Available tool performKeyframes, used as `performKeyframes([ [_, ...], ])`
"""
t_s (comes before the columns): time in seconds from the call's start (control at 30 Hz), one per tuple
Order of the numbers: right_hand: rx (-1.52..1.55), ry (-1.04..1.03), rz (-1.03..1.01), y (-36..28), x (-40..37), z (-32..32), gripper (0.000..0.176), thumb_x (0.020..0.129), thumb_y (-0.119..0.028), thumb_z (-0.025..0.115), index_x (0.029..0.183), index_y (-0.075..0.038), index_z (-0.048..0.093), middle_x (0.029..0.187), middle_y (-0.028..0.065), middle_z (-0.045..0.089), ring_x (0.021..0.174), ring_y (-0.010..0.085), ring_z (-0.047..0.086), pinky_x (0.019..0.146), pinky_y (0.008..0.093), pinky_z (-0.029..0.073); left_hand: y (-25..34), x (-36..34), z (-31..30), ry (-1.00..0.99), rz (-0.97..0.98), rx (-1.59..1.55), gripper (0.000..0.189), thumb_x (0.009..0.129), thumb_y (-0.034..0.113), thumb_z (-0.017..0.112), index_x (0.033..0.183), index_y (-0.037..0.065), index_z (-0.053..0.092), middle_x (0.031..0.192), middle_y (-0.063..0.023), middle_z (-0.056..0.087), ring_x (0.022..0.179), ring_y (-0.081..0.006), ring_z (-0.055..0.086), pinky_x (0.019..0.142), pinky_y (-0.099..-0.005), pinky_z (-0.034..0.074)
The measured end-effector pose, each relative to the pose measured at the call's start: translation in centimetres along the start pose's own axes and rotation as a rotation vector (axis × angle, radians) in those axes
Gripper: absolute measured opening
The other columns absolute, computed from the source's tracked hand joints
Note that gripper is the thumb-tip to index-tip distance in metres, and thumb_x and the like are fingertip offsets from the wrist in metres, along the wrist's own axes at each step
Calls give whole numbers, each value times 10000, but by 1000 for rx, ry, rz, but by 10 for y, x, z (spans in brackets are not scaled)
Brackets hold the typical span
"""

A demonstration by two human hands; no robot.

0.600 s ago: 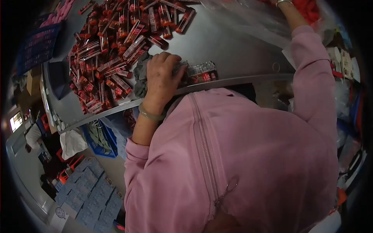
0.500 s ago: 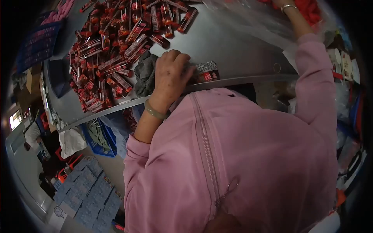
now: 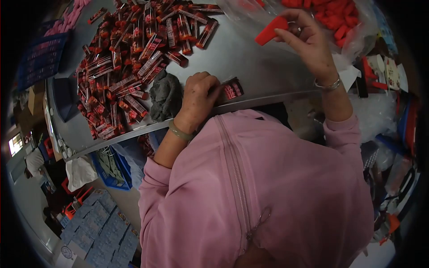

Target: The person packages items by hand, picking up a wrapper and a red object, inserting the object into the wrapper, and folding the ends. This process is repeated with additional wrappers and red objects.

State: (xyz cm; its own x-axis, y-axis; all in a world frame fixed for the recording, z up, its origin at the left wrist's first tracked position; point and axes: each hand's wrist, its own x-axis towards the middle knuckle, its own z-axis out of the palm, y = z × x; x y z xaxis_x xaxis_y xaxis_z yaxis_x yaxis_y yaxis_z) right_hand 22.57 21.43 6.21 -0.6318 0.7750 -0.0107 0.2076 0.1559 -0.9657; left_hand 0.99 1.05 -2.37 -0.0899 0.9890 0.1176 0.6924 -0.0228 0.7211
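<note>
My right hand (image 3: 308, 42) is raised over the back right of the metal table, pinching a red piece (image 3: 271, 31) between thumb and fingers. My left hand (image 3: 199, 96) rests at the table's front edge, its fingers curled over one end of a small dark packet with red print (image 3: 232, 90). Just left of that hand lies a crumpled grey cloth (image 3: 165, 96). A large heap of red and dark wrapped packets (image 3: 129, 58) covers the table's left part. More red pieces (image 3: 333, 15) lie in a clear plastic bag at the back right.
The metal table's (image 3: 263, 71) front edge runs close to my body. A dark blue basket (image 3: 42, 58) stands at the far left. Below the edge are a blue crate (image 3: 111, 167) and stacked light-blue boxes (image 3: 100, 228). A white sheet (image 3: 348, 76) lies near my right wrist.
My right hand has come out of the bag area toward me and now holds a red piece. My left hand has stayed near the edge; the packet beside it lies differently, with less of it showing.
</note>
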Motion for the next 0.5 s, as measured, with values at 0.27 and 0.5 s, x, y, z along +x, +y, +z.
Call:
performKeyframes([
  [0.27, 184, -129, -51, 20, -5, 29, 315, 938, -39, 632, 1239, -10, 544, 993, 35, 634, 871, 87, 637, 809, 227, 519, 10, -2, -8, 169, 167, 333, 80, 754, 79, 705, 831, 81, 685, 849, -79, 601, 828, -281, 564, 747, -394, 424],
  [0.5, 335, -47, 67, 1, 2, 39, 309, 965, -164, 626, 1227, -9, 576, 1002, 31, 652, 853, 96, 650, 807, 258, 517, 9, -2, -22, 259, 124, 186, 121, 822, 89, 696, 939, 64, 711, 915, -96, 610, 873, -290, 567, 777, -392, 426],
])
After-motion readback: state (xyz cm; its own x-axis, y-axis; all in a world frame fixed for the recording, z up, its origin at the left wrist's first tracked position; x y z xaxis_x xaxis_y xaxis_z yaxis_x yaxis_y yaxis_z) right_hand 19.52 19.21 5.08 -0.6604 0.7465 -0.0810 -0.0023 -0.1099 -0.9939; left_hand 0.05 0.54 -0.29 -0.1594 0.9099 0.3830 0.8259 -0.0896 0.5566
